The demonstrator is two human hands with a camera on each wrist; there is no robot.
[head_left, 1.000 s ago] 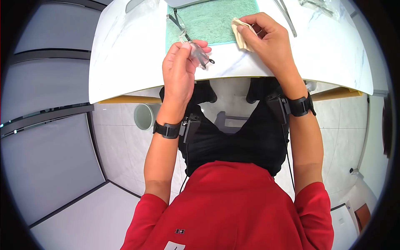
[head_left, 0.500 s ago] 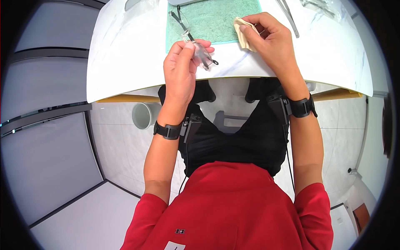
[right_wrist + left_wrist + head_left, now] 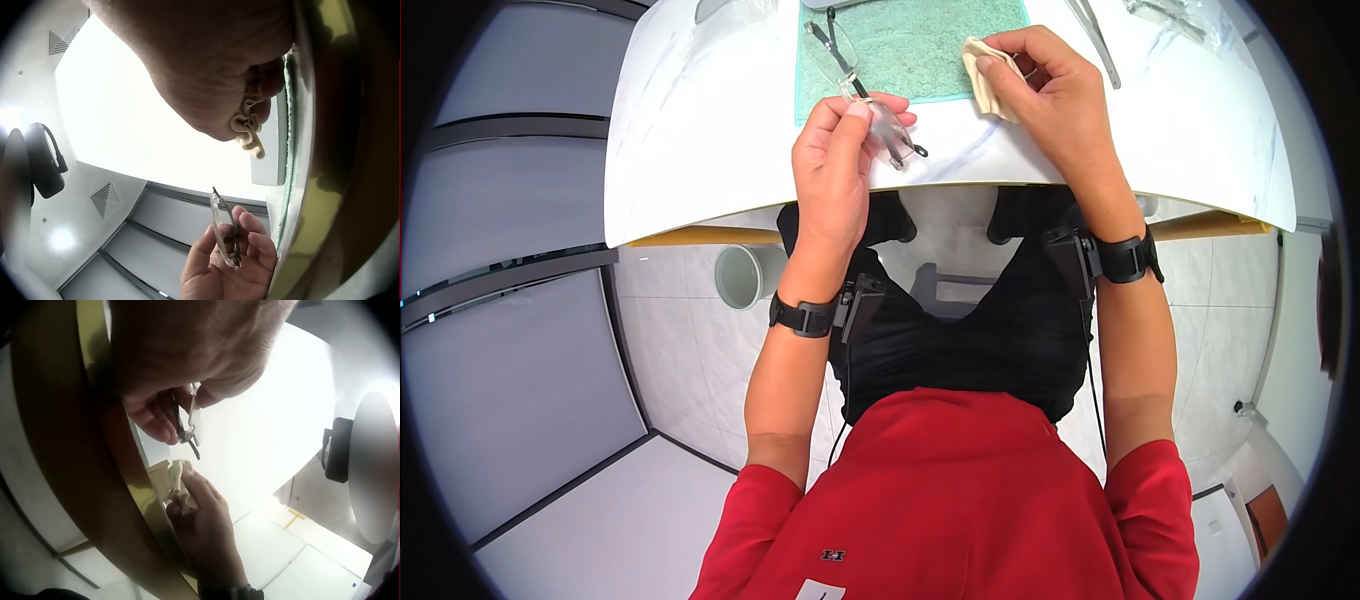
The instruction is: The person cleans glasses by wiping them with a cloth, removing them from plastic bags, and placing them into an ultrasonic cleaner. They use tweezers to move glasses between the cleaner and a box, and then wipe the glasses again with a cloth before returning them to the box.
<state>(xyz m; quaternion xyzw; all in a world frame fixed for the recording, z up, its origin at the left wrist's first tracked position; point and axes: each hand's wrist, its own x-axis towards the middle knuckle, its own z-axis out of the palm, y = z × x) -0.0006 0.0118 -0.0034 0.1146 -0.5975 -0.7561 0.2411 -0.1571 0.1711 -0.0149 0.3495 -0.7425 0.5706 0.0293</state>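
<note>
My left hand (image 3: 830,160) pinches a pair of clear eyeglasses (image 3: 890,132) between thumb and fingers, near the table's front edge. One lens lies nearer me and the other points away, with dark temple arms (image 3: 825,42) behind them. Off to the right, my right hand (image 3: 1060,100) pinches a crumpled cream cloth (image 3: 990,85), apart from the eyeglasses. In the right wrist view the cloth (image 3: 249,128) hangs in folds from the fingers, above the eyeglasses (image 3: 225,231). The left wrist view has the cloth (image 3: 179,475) just beyond the eyeglasses (image 3: 186,428).
A green towel (image 3: 930,50) lies on the white marbled table (image 3: 700,130), with part of a grey object (image 3: 835,3) at its far edge. Metal tweezers (image 3: 1097,42) and a clear plastic packet (image 3: 1175,20) lie to the right. A bin (image 3: 740,277) stands on the floor at left.
Both hands, with the eyeglasses and the cloth, have shifted slightly to the right in the head view. Their grips look the same.
</note>
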